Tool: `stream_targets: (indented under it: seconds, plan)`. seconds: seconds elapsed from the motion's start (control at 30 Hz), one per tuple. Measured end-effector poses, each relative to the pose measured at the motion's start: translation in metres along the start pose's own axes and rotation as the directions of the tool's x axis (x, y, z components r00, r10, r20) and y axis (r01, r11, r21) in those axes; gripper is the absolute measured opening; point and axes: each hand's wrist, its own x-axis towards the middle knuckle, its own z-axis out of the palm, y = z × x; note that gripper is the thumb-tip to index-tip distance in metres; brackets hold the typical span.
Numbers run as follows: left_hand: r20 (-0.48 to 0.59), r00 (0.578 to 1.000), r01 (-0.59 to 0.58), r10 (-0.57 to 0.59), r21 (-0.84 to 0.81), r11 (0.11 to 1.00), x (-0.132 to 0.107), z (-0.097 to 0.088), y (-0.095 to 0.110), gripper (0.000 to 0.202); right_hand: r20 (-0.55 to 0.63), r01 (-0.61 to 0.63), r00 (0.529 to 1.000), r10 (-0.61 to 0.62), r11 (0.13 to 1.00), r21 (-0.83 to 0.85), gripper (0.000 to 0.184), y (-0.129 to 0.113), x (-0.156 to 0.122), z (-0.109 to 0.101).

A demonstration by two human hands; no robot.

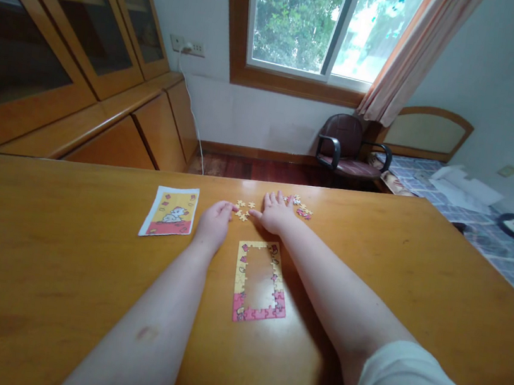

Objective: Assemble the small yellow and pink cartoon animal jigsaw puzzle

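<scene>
A puzzle frame (239,282) of joined yellow and pink jigsaw pieces lies on the table with its middle unfilled. Beyond it, my left hand (215,223) is closed, thumb and fingertips together beside several loose yellow puzzle pieces (243,215). Whether a piece is between those fingertips is too small to tell. My right hand (276,213) lies flat with fingers spread, just right of these yellow pieces. Partly behind its fingers is a second group of loose pieces (304,212), yellow and pink. A picture card (172,212) showing a white animal on yellow and pink rests left of my left hand.
The wooden table (59,267) reaches to a far edge just past the loose pieces. Past it stand a purple armchair (347,144) and a bed (485,231) at the right. A wooden cabinet (106,107) with glass doors lines the left, and a window lets in light.
</scene>
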Motion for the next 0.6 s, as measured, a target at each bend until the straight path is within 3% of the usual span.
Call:
stream_targets:
  seconds: [0.17, 0.27, 0.4, 0.6]
  plan:
    - [0.033, 0.999, 0.004, -0.004, 0.011, 1.000, 0.000, 0.000, 0.002, 0.031, 0.002, 0.213, 0.977, -0.214, 0.973, 0.092, 0.086, -0.010, -0.012, 0.003]
    - [0.038, 0.999, 0.018, -0.018, 0.011, 1.000, -0.001, 0.000, 0.002, 0.031, -0.083, 0.081, 0.994, -0.076, 0.995, 0.057, 0.087, 0.006, -0.007, -0.002]
    - [0.046, 0.998, 0.042, -0.043, 0.023, 0.999, -0.002, 0.001, 0.002, 0.032, -0.024, -0.132, 0.991, 0.132, 0.991, 0.004, 0.087, 0.046, -0.001, -0.011]
    - [0.057, 0.998, 0.037, -0.038, 0.024, 0.999, -0.002, 0.001, 0.002, 0.031, 0.004, -0.045, 0.999, 0.045, 0.999, -0.013, 0.076, 0.073, -0.021, -0.007]
